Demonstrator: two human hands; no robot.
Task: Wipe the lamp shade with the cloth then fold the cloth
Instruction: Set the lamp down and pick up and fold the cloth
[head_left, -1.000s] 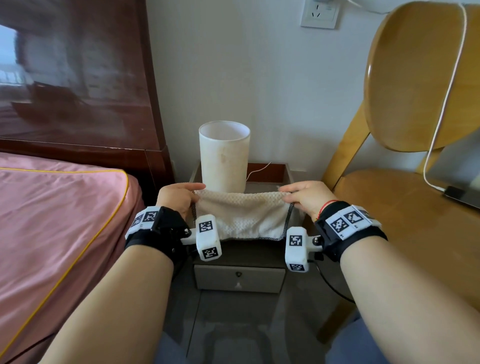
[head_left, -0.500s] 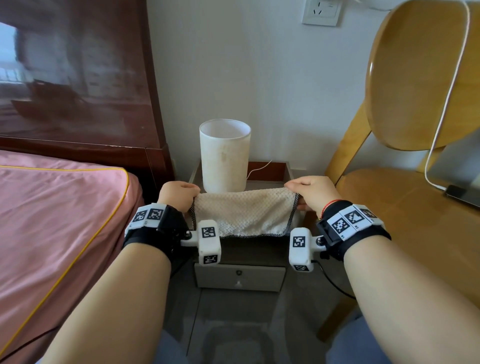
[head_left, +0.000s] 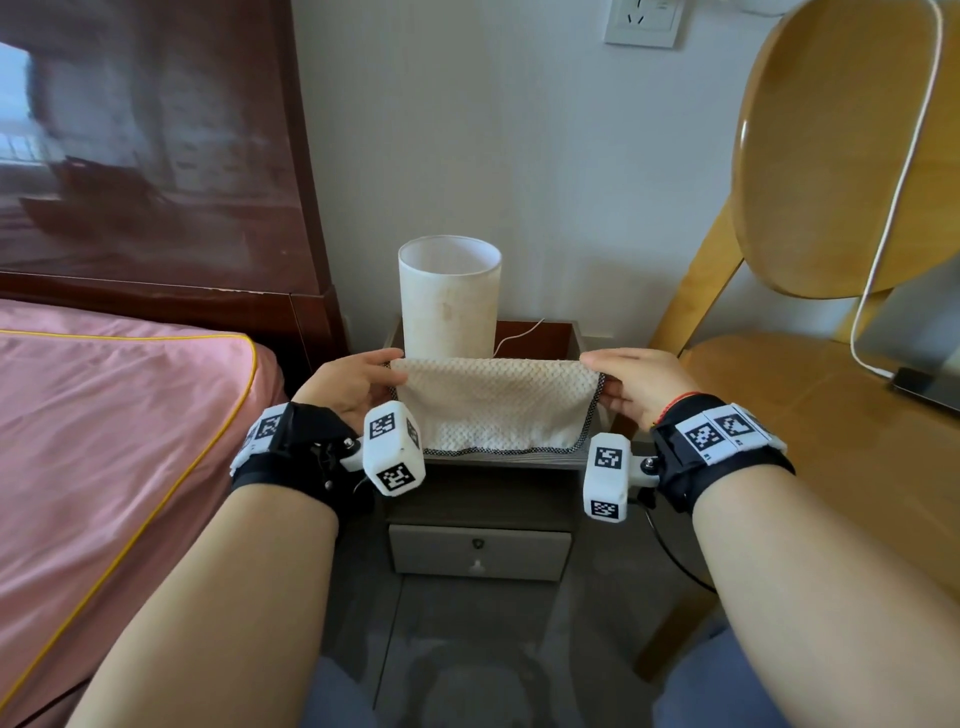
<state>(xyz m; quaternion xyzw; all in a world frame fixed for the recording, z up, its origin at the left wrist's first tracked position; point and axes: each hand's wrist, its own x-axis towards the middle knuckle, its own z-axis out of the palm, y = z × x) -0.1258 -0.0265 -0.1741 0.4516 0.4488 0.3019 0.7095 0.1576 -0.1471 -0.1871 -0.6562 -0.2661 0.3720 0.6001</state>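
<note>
The cloth (head_left: 493, 402) hangs stretched between both hands just in front of the lamp shade (head_left: 449, 299), its lower hem draping onto the front edge of the nightstand (head_left: 483, 460). It looks doubled over along the top edge, though I cannot tell how many layers there are. The left hand (head_left: 348, 387) pinches the upper left corner; the right hand (head_left: 636, 387) pinches the upper right corner, both closed on the fabric. The shade stands upright behind, apart from the cloth, so the wiping seems finished and the folding under way. Further folds and setting it down likely remain. A bed (head_left: 114, 426) lies left, a wooden chair (head_left: 831, 156) right.
</note>
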